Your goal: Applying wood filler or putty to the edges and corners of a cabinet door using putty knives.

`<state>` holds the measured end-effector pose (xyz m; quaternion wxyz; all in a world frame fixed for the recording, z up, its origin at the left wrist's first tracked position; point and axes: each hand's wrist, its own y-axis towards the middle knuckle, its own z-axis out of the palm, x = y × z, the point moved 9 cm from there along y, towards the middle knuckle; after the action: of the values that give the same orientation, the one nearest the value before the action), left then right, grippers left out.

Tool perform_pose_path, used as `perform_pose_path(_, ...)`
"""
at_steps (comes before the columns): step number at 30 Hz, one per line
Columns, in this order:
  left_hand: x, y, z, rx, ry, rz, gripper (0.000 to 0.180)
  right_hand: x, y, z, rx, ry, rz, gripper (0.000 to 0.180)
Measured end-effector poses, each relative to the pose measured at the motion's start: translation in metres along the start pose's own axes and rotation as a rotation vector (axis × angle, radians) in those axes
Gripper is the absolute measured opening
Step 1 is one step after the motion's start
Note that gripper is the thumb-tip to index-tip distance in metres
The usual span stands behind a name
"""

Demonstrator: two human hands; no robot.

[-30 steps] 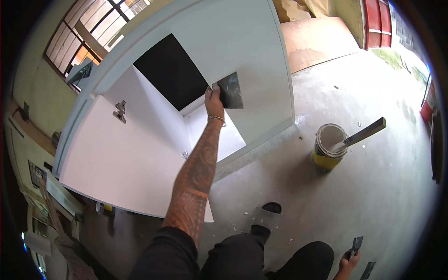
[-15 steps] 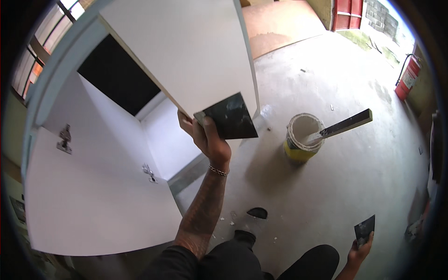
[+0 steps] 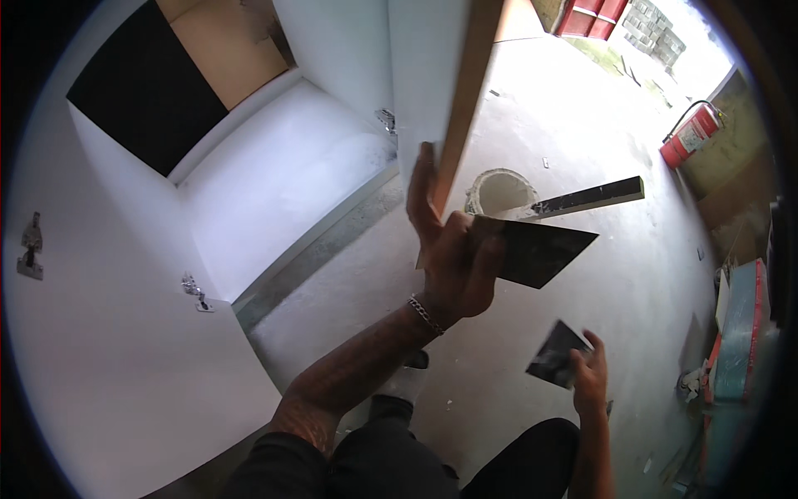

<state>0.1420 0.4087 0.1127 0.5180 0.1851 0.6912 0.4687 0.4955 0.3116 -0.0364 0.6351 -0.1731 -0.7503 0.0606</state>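
My left hand grips a broad, dark putty blade, its flat sheet sticking out to the right. Fingers of the same hand rest against the edge of a white cabinet door, which stands swung open. My right hand, lower and farther right, is closed on a smaller dark putty blade. Beyond the left blade, a bucket with a pale, crusted rim stands on the floor; the blade and hand hide its lower part. A dark flat stick leans out of it.
On the left, another white door with metal hinges hangs open beside the white cabinet interior. A red fire extinguisher stands by the right wall. Boards and sheets lean below it. My knees and foot are beneath my arms.
My left hand has moved right with its blade, and the door has swung wider, showing its edge and inside. My right hand has come up and inward with its blade. The view has shifted.
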Motion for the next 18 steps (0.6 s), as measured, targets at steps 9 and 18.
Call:
perform_pose_path(9,0.027,-0.019,0.041,0.110,-0.242,-0.019,0.035,-0.021,0.159,0.085,0.136,-0.655,-0.382,0.031)
perform_pose_path(18,0.095,-0.098,0.053,0.127,-0.347,-0.527,0.034,-0.020,0.231,0.094,-0.024,-0.071,0.202,0.077)
